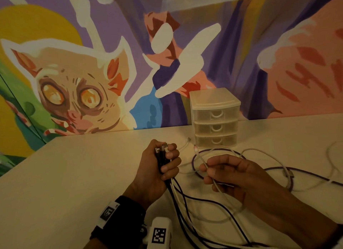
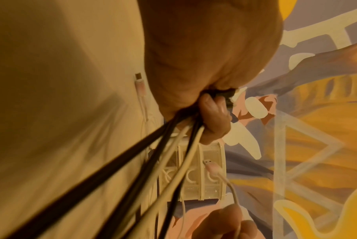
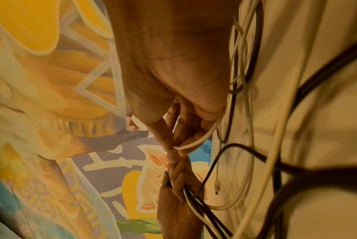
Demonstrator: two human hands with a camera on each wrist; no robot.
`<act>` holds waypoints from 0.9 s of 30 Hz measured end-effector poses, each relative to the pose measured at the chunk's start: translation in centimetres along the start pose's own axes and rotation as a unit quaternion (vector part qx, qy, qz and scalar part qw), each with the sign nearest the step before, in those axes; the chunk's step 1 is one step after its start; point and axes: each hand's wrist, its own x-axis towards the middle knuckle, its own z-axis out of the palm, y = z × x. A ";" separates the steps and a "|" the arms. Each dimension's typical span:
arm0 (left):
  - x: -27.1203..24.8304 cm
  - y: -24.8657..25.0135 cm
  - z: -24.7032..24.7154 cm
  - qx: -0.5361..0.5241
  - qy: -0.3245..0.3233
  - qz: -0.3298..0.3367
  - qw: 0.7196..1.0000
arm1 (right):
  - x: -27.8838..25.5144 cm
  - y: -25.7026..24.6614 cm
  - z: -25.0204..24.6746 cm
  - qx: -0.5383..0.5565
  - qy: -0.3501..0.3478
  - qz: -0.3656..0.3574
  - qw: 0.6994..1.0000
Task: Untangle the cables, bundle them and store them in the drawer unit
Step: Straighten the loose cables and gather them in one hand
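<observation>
Left hand (image 1: 159, 167) fisted round cable ends (image 1: 164, 152), right hand (image 1: 233, 176) pinching white cable (image 1: 201, 159), drawer unit (image 1: 215, 118) behind

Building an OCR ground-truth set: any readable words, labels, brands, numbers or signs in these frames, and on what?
No readable text in any view.
Square black-and-white coded marker on the white wrist camera: a pattern, no letters.
Similar marker on the black wrist strap of the left hand: tilted, too blurred to read.
Drawer unit, cables and mural: no lettering visible.
</observation>
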 end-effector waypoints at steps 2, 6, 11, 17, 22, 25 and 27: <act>0.0 0.0 0.1 0.005 0.008 0.003 1.000 | -0.1 0.0 0.0 -0.006 -0.001 0.001 1.000; 0.1 -0.1 0.2 0.015 0.024 0.017 0.999 | -0.3 -0.2 0.3 -0.015 -0.010 0.003 1.000; 0.1 -0.5 0.1 0.045 0.043 0.011 0.998 | -0.6 -0.5 1.0 -0.033 -0.027 -0.003 0.999; -0.5 -0.5 1.1 0.187 0.021 0.026 0.982 | -0.4 -0.7 2.3 -0.083 -0.019 -0.012 0.996; -0.7 -0.8 1.6 0.330 0.053 0.050 0.941 | 0.1 -0.4 3.8 -0.110 -0.007 -0.013 0.994; -0.8 -0.8 1.7 0.304 0.047 0.054 0.950 | 0.2 -0.3 3.8 -0.140 0.006 -0.023 0.990; -0.7 -0.8 1.8 0.277 0.047 0.062 0.958 | 0.3 -0.3 3.5 -0.152 0.023 -0.023 0.988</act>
